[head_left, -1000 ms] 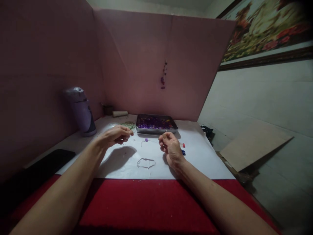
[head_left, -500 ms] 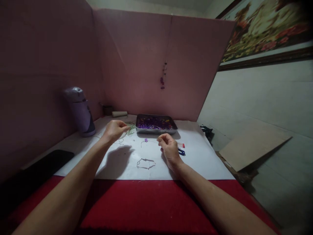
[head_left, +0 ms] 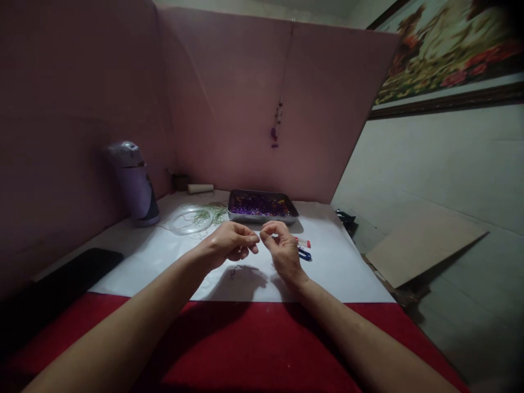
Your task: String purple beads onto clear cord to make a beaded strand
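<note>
Over the white paper, my left hand (head_left: 231,243) and my right hand (head_left: 280,248) face each other with pinched fingertips almost touching. A thin thread with a purple bead ran from my right fingers in the earlier view; the hands now hide it or it is too fine to see. What my left fingers pinch is too small to make out. Below, in the shadow of my left hand, lies a thin loop of cord (head_left: 245,268). Behind the hands stands a metal tray (head_left: 262,219) of small purple beads (head_left: 256,207).
Left of the tray are a clear ring-shaped coil (head_left: 171,224), tangled green thread (head_left: 216,210) and a pale spool (head_left: 200,188). A purple bottle (head_left: 137,188) and a black flat object (head_left: 100,262) lie farther left. A blue-handled tool (head_left: 305,255) sits beside my right hand. A beaded strand (head_left: 275,131) hangs behind.
My left hand has moved right and nearer, from beside the green thread to my right fingertips. My right hand has stayed about in place. The clear coil has come into view.
</note>
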The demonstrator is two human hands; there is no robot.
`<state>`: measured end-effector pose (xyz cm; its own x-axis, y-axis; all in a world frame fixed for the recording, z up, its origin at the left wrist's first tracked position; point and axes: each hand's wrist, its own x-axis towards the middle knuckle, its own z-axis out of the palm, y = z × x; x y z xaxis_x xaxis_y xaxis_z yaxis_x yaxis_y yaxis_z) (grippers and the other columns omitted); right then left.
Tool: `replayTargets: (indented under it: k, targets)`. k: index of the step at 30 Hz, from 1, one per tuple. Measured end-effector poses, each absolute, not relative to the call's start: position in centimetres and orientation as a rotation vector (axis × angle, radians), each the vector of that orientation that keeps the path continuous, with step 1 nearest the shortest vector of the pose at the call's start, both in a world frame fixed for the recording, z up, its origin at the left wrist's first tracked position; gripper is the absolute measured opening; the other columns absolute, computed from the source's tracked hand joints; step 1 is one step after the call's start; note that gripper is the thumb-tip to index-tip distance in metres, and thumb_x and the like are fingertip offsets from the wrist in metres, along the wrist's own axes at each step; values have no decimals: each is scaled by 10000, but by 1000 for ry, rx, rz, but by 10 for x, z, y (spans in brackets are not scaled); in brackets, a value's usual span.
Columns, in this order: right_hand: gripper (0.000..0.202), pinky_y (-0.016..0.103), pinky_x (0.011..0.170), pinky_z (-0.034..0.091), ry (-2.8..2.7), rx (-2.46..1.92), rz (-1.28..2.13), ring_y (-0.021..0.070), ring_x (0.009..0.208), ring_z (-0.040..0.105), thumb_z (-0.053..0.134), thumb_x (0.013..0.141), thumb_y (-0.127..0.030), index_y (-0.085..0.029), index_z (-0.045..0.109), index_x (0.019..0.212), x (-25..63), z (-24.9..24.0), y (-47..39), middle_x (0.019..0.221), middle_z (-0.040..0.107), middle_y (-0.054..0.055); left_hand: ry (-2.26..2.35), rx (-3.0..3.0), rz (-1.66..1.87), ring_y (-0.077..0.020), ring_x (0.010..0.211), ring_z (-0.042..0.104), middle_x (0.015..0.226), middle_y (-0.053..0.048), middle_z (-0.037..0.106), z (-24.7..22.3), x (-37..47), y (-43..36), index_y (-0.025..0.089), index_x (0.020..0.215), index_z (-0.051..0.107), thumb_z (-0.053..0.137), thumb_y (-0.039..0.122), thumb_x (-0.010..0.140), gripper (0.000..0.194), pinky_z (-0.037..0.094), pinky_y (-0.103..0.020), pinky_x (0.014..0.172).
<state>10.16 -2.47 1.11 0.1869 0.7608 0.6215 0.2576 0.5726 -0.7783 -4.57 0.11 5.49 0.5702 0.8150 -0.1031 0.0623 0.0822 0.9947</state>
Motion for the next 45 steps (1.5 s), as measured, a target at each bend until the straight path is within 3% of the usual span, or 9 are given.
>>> replayTargets:
  k: [7, 13, 22, 45]
  targets:
    - [138, 255, 553, 347, -1102, -880, 851, 117, 569, 431, 626, 742, -345, -211, 596, 729, 101, 13, -23, 675, 540, -21, 854, 1337, 623, -30, 318, 323, 455, 14, 510, 59, -45, -1, 131, 612, 596, 674, 209, 681, 130, 141, -183, 329]
    - [126, 240, 517, 320, -1005, -855, 929, 125, 617, 465, 643, 706, -323, -204, 602, 711, 102, 13, -22, 731, 583, 4, 873, 1310, 656, -20, 316, 308, 462, 21, 487, 58, -47, 2, 128, 638, 605, 668, 207, 675, 108, 117, -183, 333]
    - [120, 236, 500, 288, -941, -898, 952, 102, 547, 405, 659, 662, -297, -184, 616, 665, 101, 17, -27, 617, 523, -22, 859, 1223, 782, -16, 313, 296, 418, 42, 438, 60, -48, 4, 105, 646, 610, 695, 198, 640, 127, 113, -178, 339]
    - [127, 220, 459, 272, -992, -898, 898, 99, 523, 383, 633, 692, -312, -201, 573, 674, 99, 15, -23, 612, 509, -24, 908, 1297, 813, -17, 283, 265, 401, 53, 438, 58, -48, 6, 131, 652, 607, 687, 236, 643, 133, 86, -187, 321]
